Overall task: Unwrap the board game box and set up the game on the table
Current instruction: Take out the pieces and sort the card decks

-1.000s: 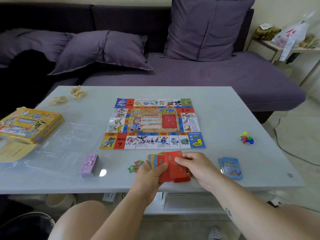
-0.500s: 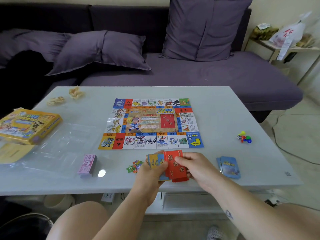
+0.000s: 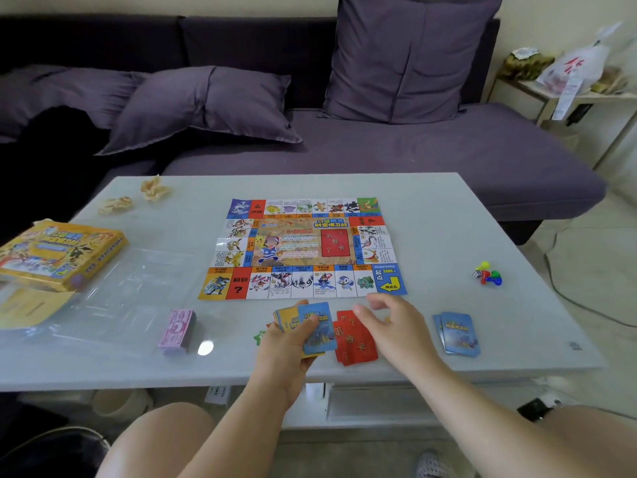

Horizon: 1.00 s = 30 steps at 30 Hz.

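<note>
Front edge of table [image 3: 448,219]: left hand [image 3: 282,353] grips fanned blue-and-yellow cards [image 3: 319,331]. Right hand [image 3: 396,332], fingers loosely spread, over red cards [image 3: 351,343] lying flat; contact unclear. Mid-table: game board [image 3: 303,246] unfolded, colourful bordered squares. Left edge: yellow box [image 3: 58,253].

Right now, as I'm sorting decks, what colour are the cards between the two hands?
The cards are red with gold characters; head view.

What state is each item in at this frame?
game board: unfolded, flat on table.
game box: unwrapped, lying flat.
red cards: piled on table, partly under right hand.
left hand: gripping fanned blue cards.
right hand: fingers relaxed, holding nothing.
paper money: stacked.
pawns: clustered loose.
</note>
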Each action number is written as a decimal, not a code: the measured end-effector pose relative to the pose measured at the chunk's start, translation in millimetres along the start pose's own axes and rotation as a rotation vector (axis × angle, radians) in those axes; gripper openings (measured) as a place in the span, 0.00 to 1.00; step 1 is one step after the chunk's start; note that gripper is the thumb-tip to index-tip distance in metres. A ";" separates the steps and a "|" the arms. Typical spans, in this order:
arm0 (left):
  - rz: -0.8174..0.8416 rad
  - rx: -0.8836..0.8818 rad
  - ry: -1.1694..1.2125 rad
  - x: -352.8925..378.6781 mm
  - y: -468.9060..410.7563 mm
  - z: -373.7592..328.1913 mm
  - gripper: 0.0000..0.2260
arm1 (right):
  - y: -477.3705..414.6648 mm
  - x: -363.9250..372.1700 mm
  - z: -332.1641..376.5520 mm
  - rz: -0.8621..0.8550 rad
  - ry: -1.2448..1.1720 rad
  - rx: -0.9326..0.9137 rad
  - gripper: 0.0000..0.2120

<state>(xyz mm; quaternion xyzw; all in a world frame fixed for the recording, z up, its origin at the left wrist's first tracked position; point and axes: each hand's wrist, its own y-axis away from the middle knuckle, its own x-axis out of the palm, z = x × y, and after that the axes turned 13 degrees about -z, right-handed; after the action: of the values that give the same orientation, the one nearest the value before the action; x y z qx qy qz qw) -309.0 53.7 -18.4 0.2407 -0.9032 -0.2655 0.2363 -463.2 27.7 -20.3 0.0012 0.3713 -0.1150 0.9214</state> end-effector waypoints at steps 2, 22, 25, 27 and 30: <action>0.048 -0.025 -0.031 6.9 4.1 5.3 0.05 | 2.8 -5.2 3.9 0.134 -0.160 0.061 0.14; 0.247 -0.086 -0.156 72.0 28.1 47.7 0.10 | -20.9 -81.9 -68.0 0.011 -0.169 0.187 0.11; 0.313 -0.097 -0.146 74.4 34.0 46.9 0.08 | -14.1 -69.1 -50.3 0.178 -0.268 0.167 0.04; 0.322 -0.132 -0.092 72.1 35.6 43.9 0.09 | -16.0 -64.9 -50.1 0.186 -0.297 0.189 0.05; 0.258 -0.058 -0.105 64.6 31.4 42.1 0.09 | -17.4 -64.0 -54.6 0.179 -0.391 0.299 0.03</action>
<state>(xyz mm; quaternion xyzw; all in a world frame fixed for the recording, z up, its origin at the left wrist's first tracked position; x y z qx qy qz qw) -391.9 56.2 -11.9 0.1014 -0.9297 -0.2710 0.2277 -548.9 29.0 -14.6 0.1481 0.1634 -0.0847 0.9717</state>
